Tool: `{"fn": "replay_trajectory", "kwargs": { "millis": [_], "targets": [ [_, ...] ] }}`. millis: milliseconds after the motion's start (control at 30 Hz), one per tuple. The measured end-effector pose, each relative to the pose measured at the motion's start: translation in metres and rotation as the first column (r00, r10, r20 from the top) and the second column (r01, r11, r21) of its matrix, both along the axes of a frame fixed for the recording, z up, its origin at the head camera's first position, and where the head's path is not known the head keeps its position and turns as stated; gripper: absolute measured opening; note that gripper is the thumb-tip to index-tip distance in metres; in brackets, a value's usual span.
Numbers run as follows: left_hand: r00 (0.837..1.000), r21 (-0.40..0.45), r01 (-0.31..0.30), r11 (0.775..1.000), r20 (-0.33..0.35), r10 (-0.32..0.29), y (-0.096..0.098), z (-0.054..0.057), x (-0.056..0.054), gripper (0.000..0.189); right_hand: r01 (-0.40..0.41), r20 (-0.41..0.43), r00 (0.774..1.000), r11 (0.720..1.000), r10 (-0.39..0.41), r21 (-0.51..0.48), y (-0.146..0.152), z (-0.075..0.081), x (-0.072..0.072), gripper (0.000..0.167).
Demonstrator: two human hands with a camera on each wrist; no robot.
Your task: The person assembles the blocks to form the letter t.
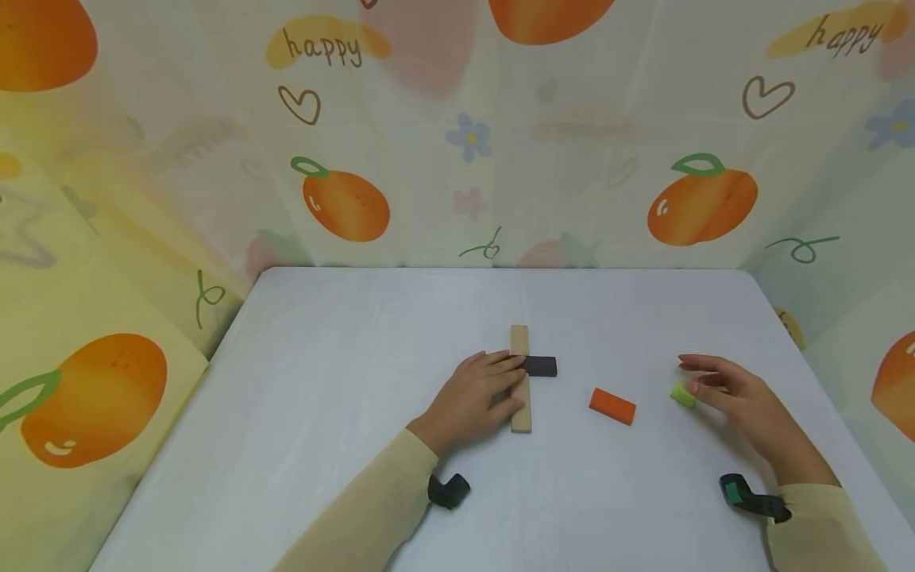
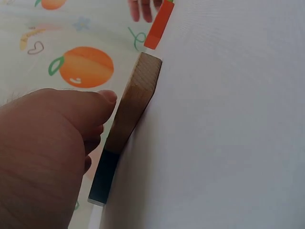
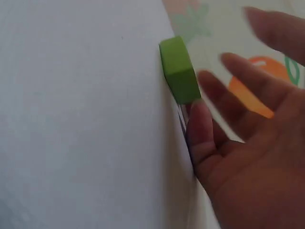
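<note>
My left hand (image 1: 475,397) lies palm down at the left side of a light wooden strip (image 1: 521,413), its fingers extended over the strip and the near end of a black block (image 1: 541,366). That block sits across the strip in the head view and sticks out to the right. Part of both is hidden under the fingers. My right hand (image 1: 736,397) is at the right, around a small green block (image 1: 682,395). In the right wrist view, its thumb is right at the end of the green block (image 3: 180,71), and the other fingers are spread apart, away from it.
An orange block (image 1: 612,406) lies on the white table (image 1: 322,357) between the two hands. Patterned cloth (image 1: 429,159) rises behind the table and along its sides. Black devices (image 1: 449,492) are strapped at both wrists.
</note>
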State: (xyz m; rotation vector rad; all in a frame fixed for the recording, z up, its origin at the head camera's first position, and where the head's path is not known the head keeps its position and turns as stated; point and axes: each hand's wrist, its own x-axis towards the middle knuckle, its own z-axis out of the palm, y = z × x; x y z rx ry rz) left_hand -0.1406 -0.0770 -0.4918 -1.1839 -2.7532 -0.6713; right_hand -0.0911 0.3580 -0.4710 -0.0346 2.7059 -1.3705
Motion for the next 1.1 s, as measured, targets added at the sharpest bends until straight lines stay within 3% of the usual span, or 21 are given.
{"fn": "replay_trajectory", "kwargs": {
  "millis": [167,400,1100],
  "targets": [
    [1.000,-0.005,0.020,1.000,0.017,-0.020,0.000,-0.002,0.000,0.053,-0.032,-0.046,0.998,0.999,0.034,0.041,0.005,-0.012,0.004,0.051],
    [0.999,-0.011,0.026,1.000,0.024,-0.026,0.000,-0.003,-0.001,0.053,-0.052,-0.116,0.991,0.995,0.061,0.086,0.004,-0.016,0.006,0.045],
    [0.999,-0.006,0.030,1.000,0.034,-0.030,-0.001,-0.004,-0.002,0.053,-0.045,-0.126,0.990,0.990,0.063,0.136,0.007,-0.019,0.006,0.043]
  ]
}}
